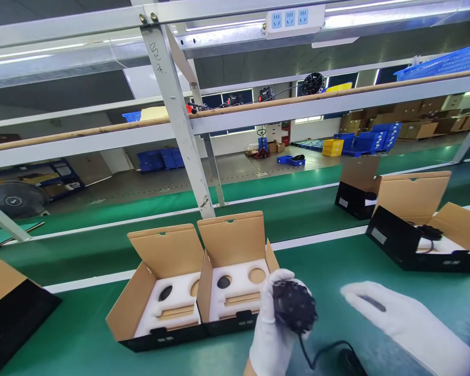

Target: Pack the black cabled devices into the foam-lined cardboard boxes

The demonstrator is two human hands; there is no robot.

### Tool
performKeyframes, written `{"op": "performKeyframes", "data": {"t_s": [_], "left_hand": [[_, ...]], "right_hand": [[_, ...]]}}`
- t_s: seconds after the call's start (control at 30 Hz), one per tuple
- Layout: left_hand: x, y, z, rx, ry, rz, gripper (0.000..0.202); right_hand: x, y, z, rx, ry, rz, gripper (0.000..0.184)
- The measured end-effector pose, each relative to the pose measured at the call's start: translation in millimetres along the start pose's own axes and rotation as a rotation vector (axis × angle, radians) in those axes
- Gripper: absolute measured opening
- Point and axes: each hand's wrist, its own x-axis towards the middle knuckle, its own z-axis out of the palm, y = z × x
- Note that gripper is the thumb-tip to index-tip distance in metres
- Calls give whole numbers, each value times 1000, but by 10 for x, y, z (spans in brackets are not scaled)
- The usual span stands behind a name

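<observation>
My left hand (272, 329), in a white glove, is closed around a round black corded device (293, 305) with small bumps on its face. From the device a black cable (329, 345) runs down to a dark bundle at the bottom edge. To the right, my gloved right hand (391, 313) is apart from the device, slightly blurred, fingers stretched out with a gap beside the thumb. Two open boxes stand side by side left of my hands: the nearer box (235, 326) and the left box (168, 339). White foam inserts with round cutouts fill both.
More open black boxes stand at right, one box (399, 250) holding a black corded item and another box (352, 201) behind it. A further box (19, 318) is at far left. A metal post (184, 115) and shelf rail (297, 107) cross beyond the green work surface (321, 256).
</observation>
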Motion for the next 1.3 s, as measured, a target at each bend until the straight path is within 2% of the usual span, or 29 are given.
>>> {"op": "performKeyframes", "data": {"t_s": [0.03,0.1,0.2,0.23,0.27,0.3,0.4,0.47,0.5,0.57,0.67,0.77,0.83,0.9,0.93,1.0,1.07,1.1,1.2,1.23,1.3], "left_hand": [[6,-30,-32,165,16,128,55],[22,-100,-85,557,36,488,63],[13,-206,-114,1017,16,1042,69],[-13,-235,-112,1116,13,1159,65],[-52,-259,-108,1191,28,1208,60],[-103,-275,-104,1240,74,1186,62],[-288,-273,-106,1268,290,892,93],[-387,-235,-114,1194,317,738,110],[-419,-211,-117,1140,308,690,111],[-455,-168,-115,1037,281,613,103],[-473,-139,-83,970,263,551,88],[-486,-122,-23,1064,283,578,82],[-487,-77,24,1191,282,652,82],[-476,21,66,1237,233,696,77],[-469,90,82,1192,211,659,73],[-471,254,98,949,172,442,67],[-511,408,92,634,158,186,68],[-548,466,83,522,160,108,67],[-686,544,44,415,235,46,64],[-723,552,28,411,258,31,65],[-770,588,-19,406,311,-19,66]], "right_hand": [[-17,-99,25,121,-40,54,40],[-84,-360,100,388,-175,114,64],[-181,-762,214,663,-319,102,92],[-198,-858,238,709,-317,92,97],[-205,-924,254,744,-308,78,98],[-207,-960,264,781,-298,63,96],[-189,-919,299,1011,-330,29,77],[-174,-832,360,1158,-344,22,68],[-169,-789,405,1175,-337,26,70],[-165,-719,508,1124,-313,49,76],[-183,-674,637,923,-267,30,58],[-218,-711,657,761,-208,-59,49],[-233,-777,594,770,-205,-88,51],[-232,-863,491,764,-213,-127,52],[-224,-912,435,742,-210,-160,51],[-195,-1013,340,685,-191,-220,56],[-156,-1121,290,499,-110,-386,76],[-136,-1176,286,363,-48,-519,84],[-94,-1321,337,-77,135,-959,81],[-82,-1353,368,-138,148,-1026,80],[-31,-1380,437,-106,144,-1026,75]]}}
